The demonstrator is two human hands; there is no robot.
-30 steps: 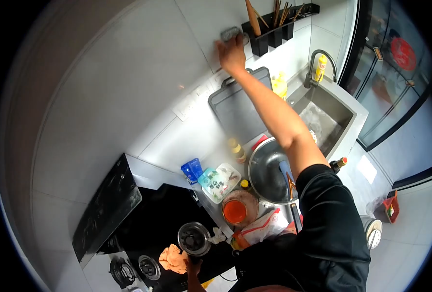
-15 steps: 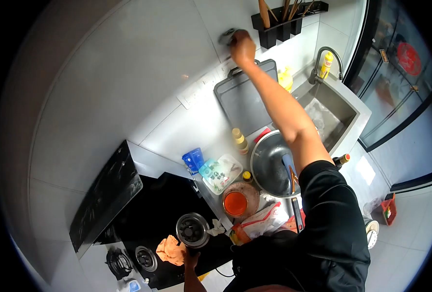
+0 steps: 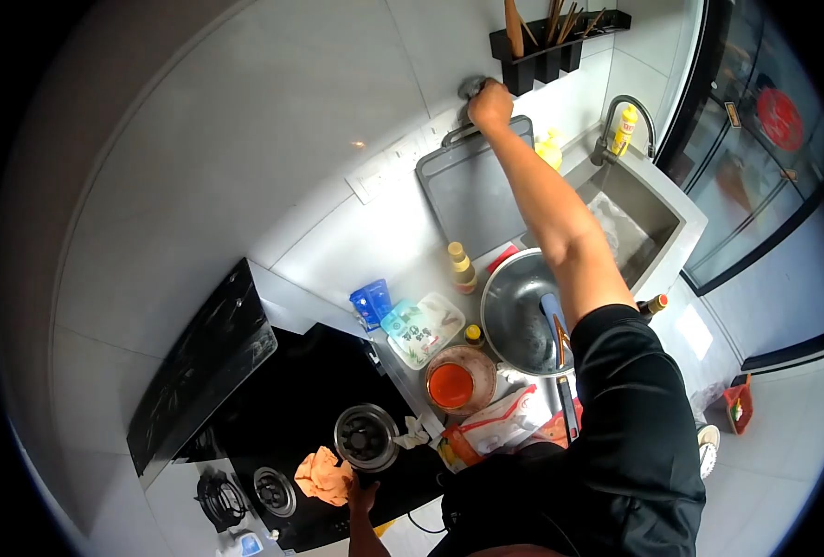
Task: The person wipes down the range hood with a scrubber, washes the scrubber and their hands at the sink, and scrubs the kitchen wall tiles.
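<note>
My right hand [image 3: 491, 105] reaches up to the tiled wall and presses a small grey rag [image 3: 471, 87] against it; whether this is cloth or a scouring pad is hard to make out. Just below the hand, a grey cutting board [image 3: 475, 190] leans against the wall. My left hand [image 3: 363, 494] rests low over the black stove [image 3: 273, 399], its fingers closed on a crumpled orange cloth [image 3: 322, 477]. Beside that cloth sits a gas burner [image 3: 366, 437]; another burner [image 3: 275, 492] lies to its left.
A black utensil rack [image 3: 547, 65] hangs right of my right hand. Under my right arm are a wok [image 3: 514, 316], a sauce bottle [image 3: 461, 265] and an orange-red bowl [image 3: 451, 385]. The sink [image 3: 649, 209] with its black faucet [image 3: 630, 100] lies right. A range hood [image 3: 203, 371] juts out left.
My right hand has slid right and slightly down along the wall with the grey rag, closer to the utensil rack. My left hand stays on the orange cloth.
</note>
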